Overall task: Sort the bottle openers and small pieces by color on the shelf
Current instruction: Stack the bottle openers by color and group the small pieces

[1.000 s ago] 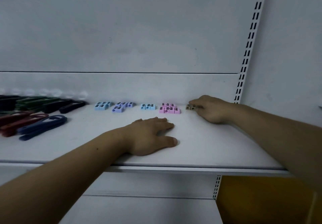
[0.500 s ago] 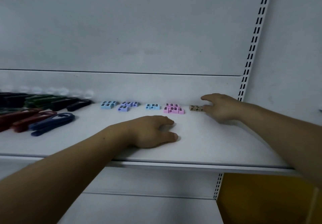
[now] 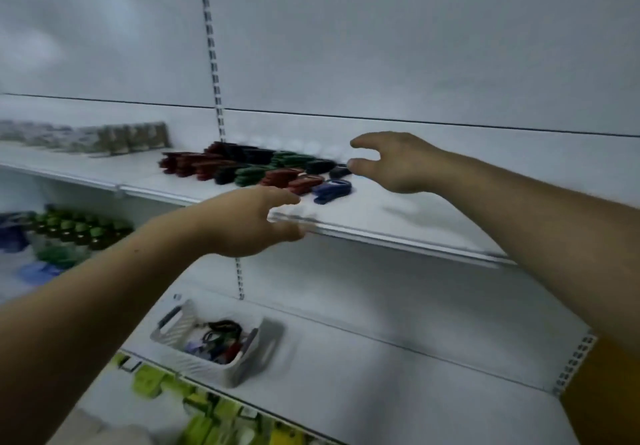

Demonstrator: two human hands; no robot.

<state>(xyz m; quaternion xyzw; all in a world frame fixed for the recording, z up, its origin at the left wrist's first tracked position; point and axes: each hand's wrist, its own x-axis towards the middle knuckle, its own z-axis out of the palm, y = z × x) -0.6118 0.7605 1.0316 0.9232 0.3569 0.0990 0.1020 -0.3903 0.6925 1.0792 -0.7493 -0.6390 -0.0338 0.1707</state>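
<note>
R hand nearer, fingers apart, empty; blue opener just left of it, long axis slanting handward (blurred). L hand spread, empty, at shelf edge.

On my feed both arms are bare. The left forearm fills the lower left of the frame, uncovered from the picture's edge to the wrist, broad near the lens and narrowing toward the left hand. The right forearm enters from the right edge, bare all the way to the right hand. The fingers look short and rounded, smeared by motion blur, so I cannot make out nails or finer marks.
</note>
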